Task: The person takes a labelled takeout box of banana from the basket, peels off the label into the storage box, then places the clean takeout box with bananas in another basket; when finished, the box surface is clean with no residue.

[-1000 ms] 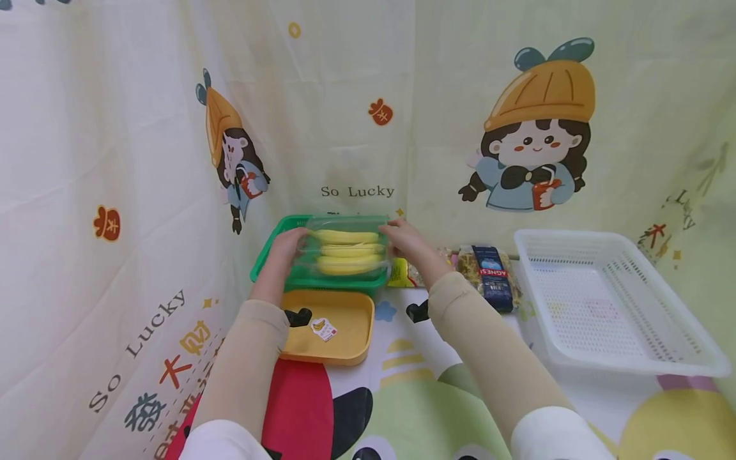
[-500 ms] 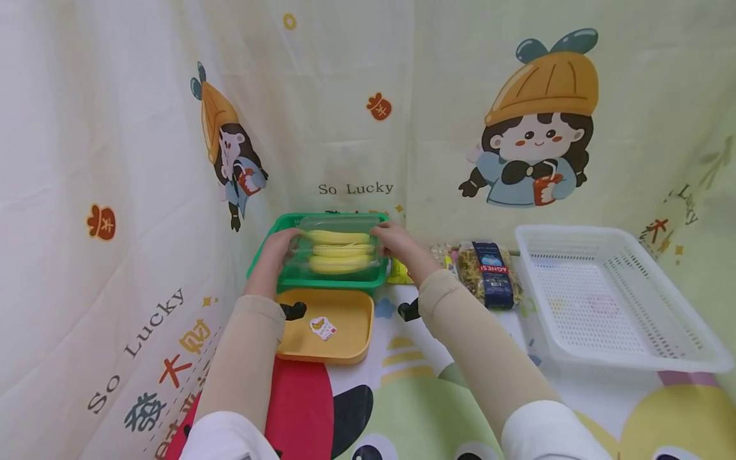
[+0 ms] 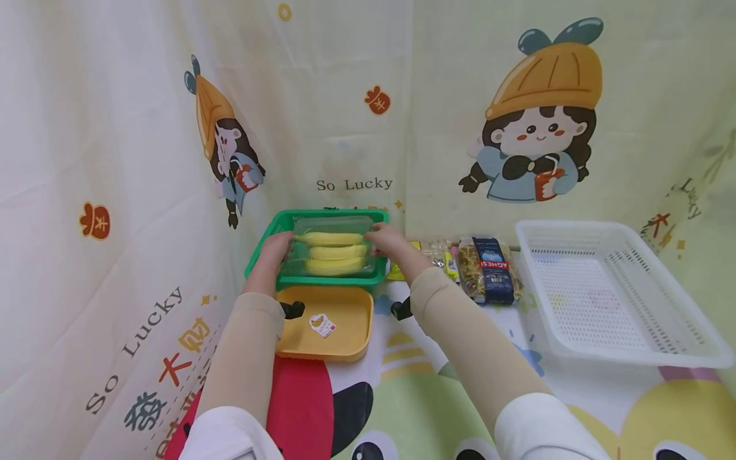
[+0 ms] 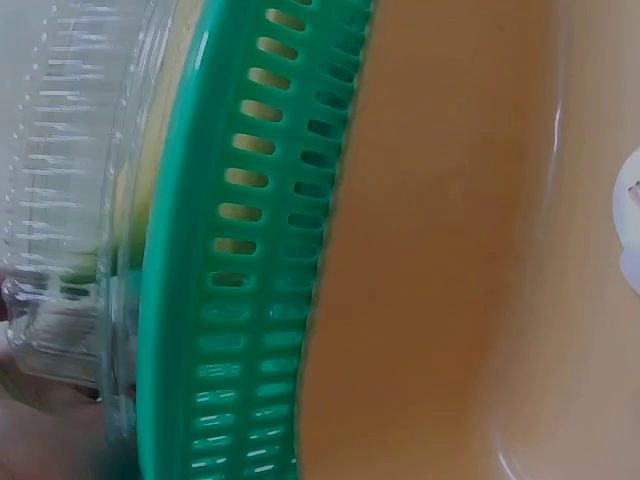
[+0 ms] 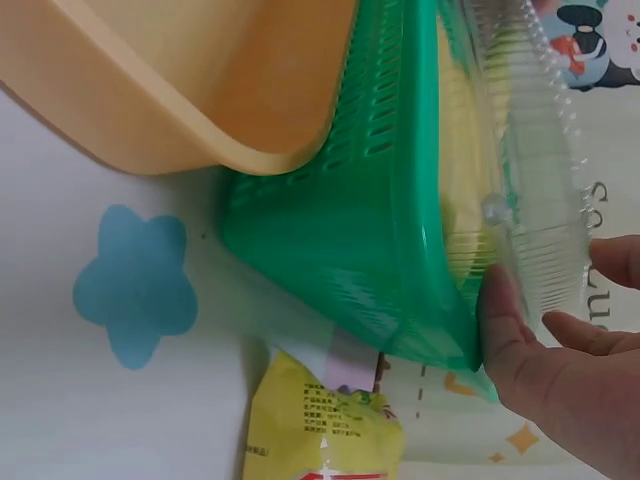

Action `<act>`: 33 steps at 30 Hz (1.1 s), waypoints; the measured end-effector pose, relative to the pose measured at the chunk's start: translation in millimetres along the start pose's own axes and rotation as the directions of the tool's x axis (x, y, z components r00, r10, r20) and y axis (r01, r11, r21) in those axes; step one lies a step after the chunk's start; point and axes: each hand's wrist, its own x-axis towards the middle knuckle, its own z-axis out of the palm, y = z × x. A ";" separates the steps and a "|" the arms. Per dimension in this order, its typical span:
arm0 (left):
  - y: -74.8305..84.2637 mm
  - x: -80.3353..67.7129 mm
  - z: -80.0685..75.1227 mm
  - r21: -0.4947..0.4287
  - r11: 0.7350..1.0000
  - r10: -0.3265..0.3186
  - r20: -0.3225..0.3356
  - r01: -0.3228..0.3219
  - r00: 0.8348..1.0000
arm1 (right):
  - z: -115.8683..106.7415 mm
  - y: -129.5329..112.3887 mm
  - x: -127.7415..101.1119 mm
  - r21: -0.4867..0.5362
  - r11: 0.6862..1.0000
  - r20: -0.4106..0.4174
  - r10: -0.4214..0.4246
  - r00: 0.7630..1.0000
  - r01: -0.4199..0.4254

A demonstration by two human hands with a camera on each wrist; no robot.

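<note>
A clear plastic box of bananas (image 3: 330,252) sits in the green basket (image 3: 270,236) at the back, against the curtain. My left hand (image 3: 280,248) grips the box's left end and my right hand (image 3: 381,240) grips its right end. In the right wrist view my right hand (image 5: 545,320) pinches the ribbed edge of the clear box (image 5: 530,160), just above the rim of the green basket (image 5: 370,230). The left wrist view shows the clear box (image 4: 60,200) inside the green basket (image 4: 230,260), with my left hand barely visible at the lower left.
A yellow tray (image 3: 345,332) holding a small sticker (image 3: 322,324) lies just in front of the green basket. To the right lie a yellow packet (image 3: 399,271) and a pasta bag (image 3: 489,268). A white perforated basket (image 3: 609,294) stands further right. Printed curtains close in the back and left.
Both hands have brought the box of bananas down lower into the green basket. The view has tilted slightly; the other things lie where they were.
</note>
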 end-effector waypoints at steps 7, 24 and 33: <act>-4.3 2.2 4.1 0.001 1.000 -0.004 -0.034 0.004 0.999 | 4.5 -6.0 -1.7 -0.067 0.998 0.026 0.005 1.000 -0.003; -5.0 4.1 12.4 0.460 0.863 0.230 0.010 -0.209 0.973 | 23.7 -7.0 -1.8 0.090 0.992 -0.005 0.088 0.996 -0.087; -12.5 5.7 17.2 0.378 0.915 0.134 0.053 -0.144 0.990 | 38.0 8.6 9.7 0.172 0.978 -0.041 0.130 0.991 -0.121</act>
